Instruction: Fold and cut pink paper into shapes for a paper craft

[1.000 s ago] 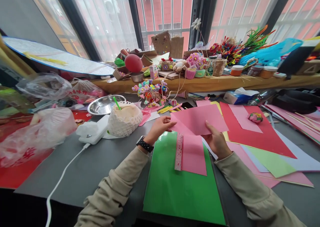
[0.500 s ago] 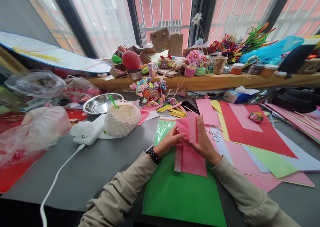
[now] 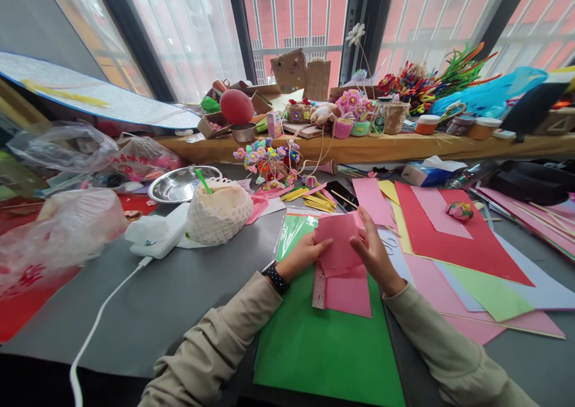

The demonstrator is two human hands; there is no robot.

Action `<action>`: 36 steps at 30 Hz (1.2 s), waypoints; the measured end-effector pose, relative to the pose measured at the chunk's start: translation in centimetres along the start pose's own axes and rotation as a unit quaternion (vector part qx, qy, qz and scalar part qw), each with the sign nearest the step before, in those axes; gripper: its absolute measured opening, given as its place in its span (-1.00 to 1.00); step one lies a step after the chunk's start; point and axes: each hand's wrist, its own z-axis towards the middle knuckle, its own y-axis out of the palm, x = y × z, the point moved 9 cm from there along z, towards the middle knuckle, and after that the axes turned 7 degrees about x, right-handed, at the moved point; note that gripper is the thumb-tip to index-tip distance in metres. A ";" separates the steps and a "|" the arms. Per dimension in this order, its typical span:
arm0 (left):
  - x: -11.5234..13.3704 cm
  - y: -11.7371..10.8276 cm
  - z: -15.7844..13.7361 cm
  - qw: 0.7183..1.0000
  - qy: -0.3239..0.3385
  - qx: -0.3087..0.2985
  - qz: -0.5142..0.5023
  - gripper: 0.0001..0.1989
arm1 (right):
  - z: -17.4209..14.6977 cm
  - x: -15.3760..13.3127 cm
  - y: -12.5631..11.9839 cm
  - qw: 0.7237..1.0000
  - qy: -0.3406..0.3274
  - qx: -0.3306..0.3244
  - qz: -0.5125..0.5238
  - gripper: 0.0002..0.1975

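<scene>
My left hand (image 3: 300, 257) pinches a pink sheet of paper (image 3: 339, 236) at its left edge, thumb on top. The sheet is raised and faces me. At its right edge is my right hand (image 3: 378, 258), fingers stretched and apart; whether its fingertips touch the paper I cannot tell. Below lie another pink sheet (image 3: 353, 299) and a pale pink ruler (image 3: 318, 288), partly covered by the raised paper. Both rest on a large green sheet (image 3: 327, 359). The scissors (image 3: 390, 243) lie just beyond my right hand, partly hidden by it.
Coloured papers, among them a red sheet (image 3: 467, 245), spread to the right. On the left stand a foam-netted coconut (image 3: 219, 212) with a green straw, a metal plate (image 3: 168, 187) and a white power strip (image 3: 164, 239) with its cable. Craft flowers (image 3: 269, 161) stand ahead.
The pink sheet, folded up on its right side before, now lies flatter and faces me. My right hand has opened and shifted slightly right. My left hand keeps its hold.
</scene>
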 end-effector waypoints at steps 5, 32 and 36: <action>-0.3 0.4 -0.3 0.999 -0.026 -0.018 -0.014 -0.57 | -0.3 3.5 0.5 0.974 0.209 -0.031 0.082 -0.53; -0.6 -1.3 0.3 0.998 -0.024 0.062 -0.019 -0.69 | -0.7 4.4 0.4 0.947 0.261 -0.023 0.188 -0.70; -0.5 -1.1 0.2 0.998 -0.026 0.058 -0.019 -0.70 | -0.8 4.6 0.6 0.933 0.283 -0.019 0.221 -0.73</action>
